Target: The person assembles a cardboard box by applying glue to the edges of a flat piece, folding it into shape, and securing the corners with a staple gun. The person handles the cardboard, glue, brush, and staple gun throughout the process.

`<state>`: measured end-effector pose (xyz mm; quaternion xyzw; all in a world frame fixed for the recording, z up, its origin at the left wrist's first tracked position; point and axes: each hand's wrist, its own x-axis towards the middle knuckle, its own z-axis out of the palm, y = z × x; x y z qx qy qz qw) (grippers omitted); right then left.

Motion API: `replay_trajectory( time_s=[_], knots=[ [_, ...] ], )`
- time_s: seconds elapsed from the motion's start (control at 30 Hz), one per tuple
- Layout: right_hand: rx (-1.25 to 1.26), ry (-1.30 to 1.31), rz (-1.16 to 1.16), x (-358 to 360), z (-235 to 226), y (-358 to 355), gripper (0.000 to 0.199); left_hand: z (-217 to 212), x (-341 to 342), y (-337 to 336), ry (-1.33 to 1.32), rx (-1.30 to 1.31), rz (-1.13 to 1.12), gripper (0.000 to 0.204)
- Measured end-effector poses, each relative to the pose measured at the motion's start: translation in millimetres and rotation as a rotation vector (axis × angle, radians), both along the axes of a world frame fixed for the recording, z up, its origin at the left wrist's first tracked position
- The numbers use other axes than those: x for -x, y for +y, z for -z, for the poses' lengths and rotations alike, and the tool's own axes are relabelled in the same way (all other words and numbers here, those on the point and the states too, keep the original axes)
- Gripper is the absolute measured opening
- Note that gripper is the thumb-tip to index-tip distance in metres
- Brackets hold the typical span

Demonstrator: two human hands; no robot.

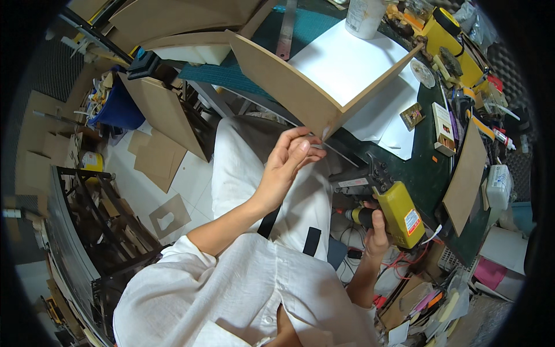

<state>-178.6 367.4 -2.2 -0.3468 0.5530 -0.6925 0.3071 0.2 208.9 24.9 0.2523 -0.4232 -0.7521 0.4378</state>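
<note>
Two brown fibreboard panels [289, 81] stand on edge and meet in a corner at the table's near edge. A whitish smear shows low on that corner. Just below it is my left hand [283, 165], its fingers curled and the thumb laid against them. Whether anything lies between those fingertips is hidden. To the right, past the table edge, my right hand [377, 231] grips a yellow plastic bottle [399, 211] with a label; the thumb is on the near side and the other fingers are mostly hidden.
White paper [329, 63] lies under the panels, with a white tub [365, 20] and steel ruler [287, 29] behind. A small box [443, 130] and a board strip [465, 179] lie at right. At left are a blue bin [118, 104] and cardboard [156, 156] on the floor.
</note>
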Motion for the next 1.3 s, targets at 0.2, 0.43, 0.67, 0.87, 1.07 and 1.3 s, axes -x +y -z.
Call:
replay_trajectory(
  time_s=[0.2,0.43,0.67,0.87,1.07,1.3],
  knots=[
    [0.017,-0.075,-0.009,-6.2,-1.6,4.7,0.035,2.2,-1.8,5.2,-0.158,0.278,-0.270,0.031],
    [0.106,-0.122,0.073,0.4,-14.9,32.5,0.037,-82.5,-18.4,-70.6,-0.419,1.498,-0.503,0.040],
    [-0.040,0.299,0.422,0.6,-90.4,106.9,0.035,-84.5,-7.1,-75.6,-0.454,1.543,-0.416,0.029],
    [-0.631,1.536,0.905,57.4,-166.9,225.1,0.020,-81.3,-9.2,-78.0,-0.397,1.510,-0.432,0.028],
    [-0.423,1.546,0.932,116.5,-166.6,218.1,0.038,-57.8,-19.9,-66.4,-0.191,1.331,-0.619,0.038],
    [-0.755,1.625,0.736,168.0,-116.4,186.7,0.047,18.2,0.8,5.9,0.144,-0.082,-0.051,0.043]
  ],
)
